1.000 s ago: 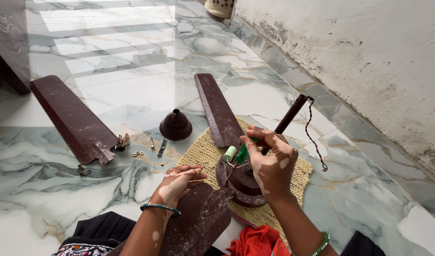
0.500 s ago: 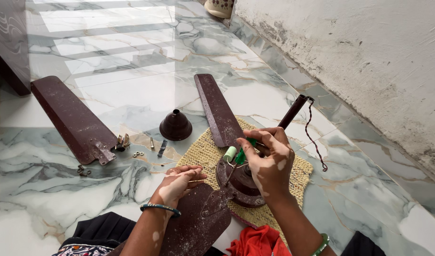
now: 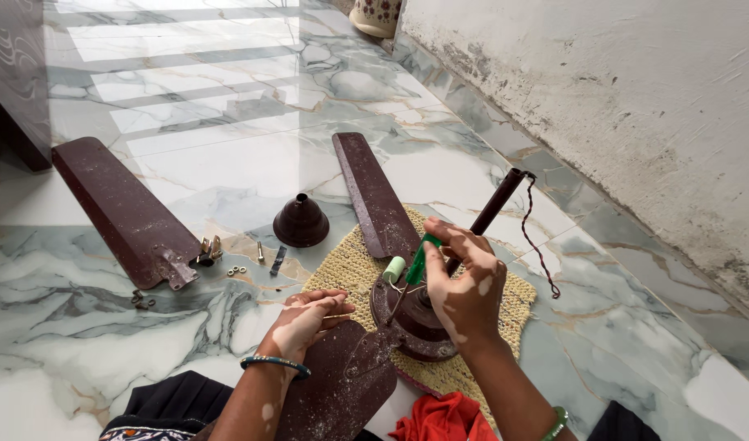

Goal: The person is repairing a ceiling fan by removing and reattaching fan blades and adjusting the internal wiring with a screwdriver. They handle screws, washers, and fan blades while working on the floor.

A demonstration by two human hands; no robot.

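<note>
Marble floor [image 3: 186,98] carries a woven mat [image 3: 350,269] and the fan motor [image 3: 415,322]. Right hand [image 3: 464,286], grip still closed on the green screwdriver [image 3: 419,261], barely shifted; left hand [image 3: 305,322] remains flat, fingers spread, on the near blade [image 3: 342,384].

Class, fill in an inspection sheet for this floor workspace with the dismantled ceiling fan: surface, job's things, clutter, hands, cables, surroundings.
Surface: glossy marble floor; woven mat under the work.
Job's things: fan motor on the mat, green-handled screwdriver tip at it, near blade, far blade.
Clutter: loose blade, dome cover, screws and washers, red cloth.
Hands: left hand flat on near blade; right hand grips screwdriver.
Cables: twisted wire from the downrod.
Surroundings: stained white wall.
</note>
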